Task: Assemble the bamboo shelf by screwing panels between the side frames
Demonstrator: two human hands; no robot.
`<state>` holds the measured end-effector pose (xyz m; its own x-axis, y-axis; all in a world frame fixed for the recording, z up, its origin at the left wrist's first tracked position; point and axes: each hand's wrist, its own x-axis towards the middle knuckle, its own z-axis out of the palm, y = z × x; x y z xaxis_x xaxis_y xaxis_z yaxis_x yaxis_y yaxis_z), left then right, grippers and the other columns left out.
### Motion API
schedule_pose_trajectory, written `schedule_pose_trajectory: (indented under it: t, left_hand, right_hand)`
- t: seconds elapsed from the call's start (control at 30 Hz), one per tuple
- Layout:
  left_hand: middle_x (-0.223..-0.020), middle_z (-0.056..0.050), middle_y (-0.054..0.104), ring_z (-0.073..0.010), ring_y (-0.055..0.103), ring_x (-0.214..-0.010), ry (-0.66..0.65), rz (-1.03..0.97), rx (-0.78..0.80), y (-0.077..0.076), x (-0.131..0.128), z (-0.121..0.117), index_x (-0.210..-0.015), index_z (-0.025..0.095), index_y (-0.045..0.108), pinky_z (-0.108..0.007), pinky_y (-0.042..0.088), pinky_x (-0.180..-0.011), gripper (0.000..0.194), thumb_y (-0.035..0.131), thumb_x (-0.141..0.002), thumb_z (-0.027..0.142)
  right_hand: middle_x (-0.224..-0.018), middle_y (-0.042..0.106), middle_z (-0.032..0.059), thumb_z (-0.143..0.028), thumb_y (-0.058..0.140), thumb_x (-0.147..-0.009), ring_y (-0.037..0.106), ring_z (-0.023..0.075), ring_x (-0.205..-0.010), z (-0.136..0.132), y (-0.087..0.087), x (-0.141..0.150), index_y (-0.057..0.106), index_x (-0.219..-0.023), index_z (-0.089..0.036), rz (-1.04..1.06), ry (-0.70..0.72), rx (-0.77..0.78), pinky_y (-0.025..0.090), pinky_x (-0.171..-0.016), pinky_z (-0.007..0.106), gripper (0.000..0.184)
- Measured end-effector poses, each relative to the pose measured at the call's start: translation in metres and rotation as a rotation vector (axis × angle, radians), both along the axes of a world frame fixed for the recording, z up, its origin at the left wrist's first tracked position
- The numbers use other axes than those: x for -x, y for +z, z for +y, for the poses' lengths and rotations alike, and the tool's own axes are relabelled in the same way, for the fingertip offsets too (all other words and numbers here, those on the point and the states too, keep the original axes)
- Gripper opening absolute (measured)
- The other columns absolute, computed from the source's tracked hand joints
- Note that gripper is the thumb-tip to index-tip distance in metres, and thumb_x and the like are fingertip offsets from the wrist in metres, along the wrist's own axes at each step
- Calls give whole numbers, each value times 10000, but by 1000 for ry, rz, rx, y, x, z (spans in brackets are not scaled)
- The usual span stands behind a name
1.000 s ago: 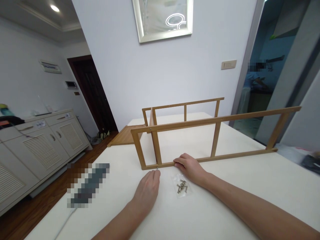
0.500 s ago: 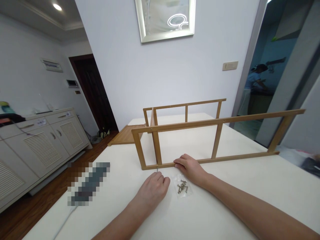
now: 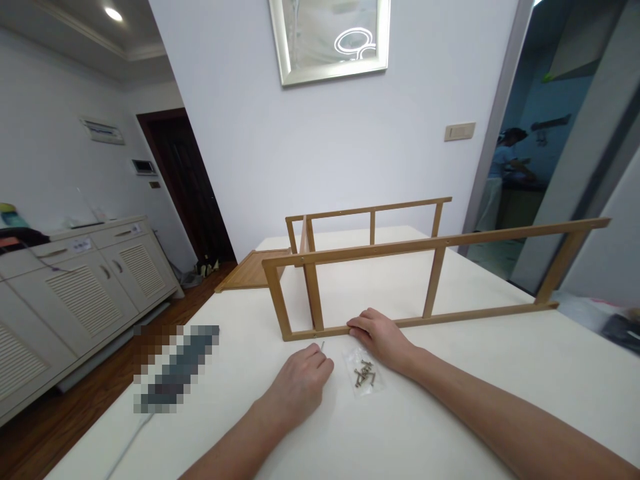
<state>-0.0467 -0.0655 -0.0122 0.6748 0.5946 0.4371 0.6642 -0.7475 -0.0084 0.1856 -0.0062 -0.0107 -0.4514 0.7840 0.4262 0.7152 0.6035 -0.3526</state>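
A wooden shelf frame [image 3: 370,252] lies on its side on the white table, with two ladder-like sides joined by a board [image 3: 304,287] near the left end. My right hand [image 3: 383,339] grips the near side's lower rail, fingers curled over it. Just in front of the frame's lower left corner, my left hand [image 3: 303,380] is closed on a hex key [image 3: 323,346]; only its thin metal tip shows. That tip stands apart from the rail. Between my hands lies a clear plastic bag [image 3: 364,391] with several brass-coloured bolts [image 3: 365,373].
A slatted wooden panel [image 3: 253,269] lies behind the frame at the left. A blurred-out dark object [image 3: 183,367] with a white cable [image 3: 127,443] rests on the table's left. A person [image 3: 505,163] stands in the room beyond the doorway.
My left hand has drawn slightly back and left, and the hex key's tip has come away from the rail and tilted right. My right hand has stayed on the rail.
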Motion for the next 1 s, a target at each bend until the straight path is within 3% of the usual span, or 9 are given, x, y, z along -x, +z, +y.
schedule_pose_trajectory:
  t: [0.1,0.2,0.33,0.67,1.0]
  left_hand:
    - [-738,-48,671,-171,610,-710,47,-377,194,0,-1,-1,-786,179,642,-294,508,-670,242,442,-826,50]
    - [-785,-35,711,-161,653,-721,222,-696,508,2,4,3,-802,186,674,-280,529,-699,151,527,-800,152]
    - [-754,-37,724,-179,666,-713,358,-839,793,2,19,15,-783,166,714,-275,522,-681,132,623,-725,241]
    - [-656,-45,705,-174,666,-630,417,-938,945,7,28,22,-814,126,701,-296,524,-675,244,671,-699,338]
    - [-583,-1,646,-149,619,-550,378,-797,787,14,30,16,-746,175,607,-265,483,-579,203,580,-788,372]
  right_hand:
    - [-893,661,71,-289,513,-933,601,201,-892,0,0,-1,698,-1037,-223,-3,5,2,477,-786,317,223]
    - [-897,660,75,-299,510,-934,602,201,-895,0,1,-1,697,-1042,-221,1,12,6,476,-793,317,230]
    - [-899,659,76,-291,517,-930,599,200,-894,-1,2,-1,698,-1038,-216,-6,16,18,473,-795,314,224]
    - [-882,652,70,-281,515,-929,595,195,-880,-1,3,-1,703,-1022,-219,-4,11,20,474,-779,309,219]
    - [-887,654,70,-286,521,-925,600,197,-886,-1,3,-1,701,-1019,-221,4,12,16,476,-789,312,213]
